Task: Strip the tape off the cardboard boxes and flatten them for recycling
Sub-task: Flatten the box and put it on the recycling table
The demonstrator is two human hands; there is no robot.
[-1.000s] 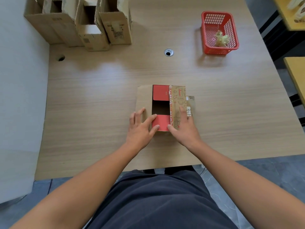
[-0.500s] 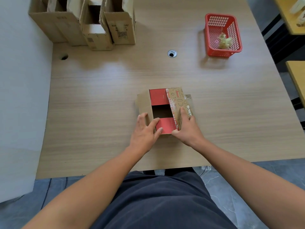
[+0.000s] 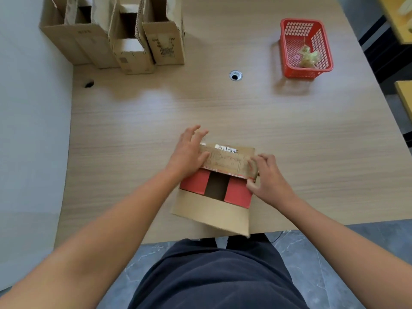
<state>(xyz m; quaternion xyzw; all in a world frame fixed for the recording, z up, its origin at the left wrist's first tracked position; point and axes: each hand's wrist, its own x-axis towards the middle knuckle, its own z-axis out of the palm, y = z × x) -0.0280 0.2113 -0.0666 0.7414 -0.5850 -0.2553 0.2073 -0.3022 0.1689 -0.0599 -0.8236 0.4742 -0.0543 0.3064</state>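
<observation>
A small cardboard box (image 3: 214, 210) with red inner flaps lies at the near edge of the table, its plain brown flap hanging toward me over the edge. My left hand (image 3: 189, 152) rests on the box's far left corner with fingers spread. My right hand (image 3: 267, 177) grips the box's right side at the printed flap (image 3: 227, 162), thumb on a red flap. A white label shows at the far edge of the box.
Several open cardboard boxes (image 3: 131, 41) stand at the table's far left corner. A red plastic basket (image 3: 305, 50) with crumpled tape sits at the far right. A cable hole (image 3: 235, 75) is in the wooden table (image 3: 289, 130). A grey wall runs along the left.
The box has been turned a quarter turn and pulled toward me. Its printed flap now faces away and the plain flap hangs over the table edge. Both hands shifted to its sides.
</observation>
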